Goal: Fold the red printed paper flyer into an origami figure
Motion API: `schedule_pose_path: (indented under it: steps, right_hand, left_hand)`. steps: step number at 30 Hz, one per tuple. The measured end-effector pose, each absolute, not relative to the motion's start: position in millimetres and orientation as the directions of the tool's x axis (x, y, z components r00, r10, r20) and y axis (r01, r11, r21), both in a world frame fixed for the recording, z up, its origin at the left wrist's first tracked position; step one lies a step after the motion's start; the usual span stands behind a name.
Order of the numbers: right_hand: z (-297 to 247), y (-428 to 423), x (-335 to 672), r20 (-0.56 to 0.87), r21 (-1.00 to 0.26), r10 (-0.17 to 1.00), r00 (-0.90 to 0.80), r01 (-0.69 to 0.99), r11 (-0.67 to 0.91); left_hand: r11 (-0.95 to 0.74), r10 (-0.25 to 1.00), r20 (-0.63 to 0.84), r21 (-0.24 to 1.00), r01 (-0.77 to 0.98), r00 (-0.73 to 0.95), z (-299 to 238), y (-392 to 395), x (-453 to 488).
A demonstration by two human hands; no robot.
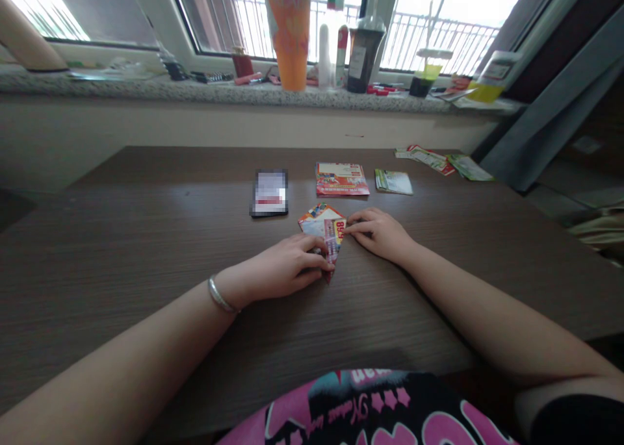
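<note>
A colourful printed paper [325,227], folded to a pointed shape, lies on the dark wooden table [146,237] in front of me. My left hand [287,266], with a silver bracelet at the wrist, rests on the paper's left side, fingers curled and pressing it down. From the right, my right hand [383,232] pinches the paper's right edge with its fingertips. Both hands touch the paper.
A phone [270,193] lies just beyond the paper. A red leaflet [342,178], a green leaflet [394,181] and more leaflets [429,158] lie farther back right. The windowsill [219,93] holds an orange cup [291,36], bottles, a dark cup [362,55] and small clutter.
</note>
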State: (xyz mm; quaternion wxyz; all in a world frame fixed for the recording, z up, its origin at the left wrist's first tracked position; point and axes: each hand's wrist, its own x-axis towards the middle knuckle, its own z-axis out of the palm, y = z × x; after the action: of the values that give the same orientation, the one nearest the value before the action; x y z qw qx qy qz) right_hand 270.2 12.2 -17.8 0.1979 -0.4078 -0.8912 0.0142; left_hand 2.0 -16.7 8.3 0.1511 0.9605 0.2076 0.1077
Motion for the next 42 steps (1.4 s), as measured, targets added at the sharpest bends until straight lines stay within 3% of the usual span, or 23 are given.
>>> schedule_pose_path:
  steps: [10,19,32,42]
  right_hand:
    - [-19.7,14.2,270.7,0.308,-0.126,0.831,-0.464,0.845,0.519]
    - [-11.9,4.1,261.3,0.261,-0.113,0.853,-0.451,0.864,0.491]
    - [-11.4,1.9,260.7,0.224,-0.150,0.851,-0.474,0.846,0.511]
    - [-15.7,1.1,262.2,0.208,-0.167,0.820,-0.534,0.806,0.568]
  left_hand:
    - [-0.869,0.429,0.140,0.335,0.365,0.892,6.5,-15.5,0.9]
    - [-0.857,0.463,0.151,0.330,0.396,0.874,5.6,-17.1,4.0]
    - [-0.647,0.760,0.065,0.170,0.743,0.646,-6.6,-23.3,13.2]
    - [-0.754,0.656,0.096,0.068,0.653,0.748,-3.6,-22.0,9.0]
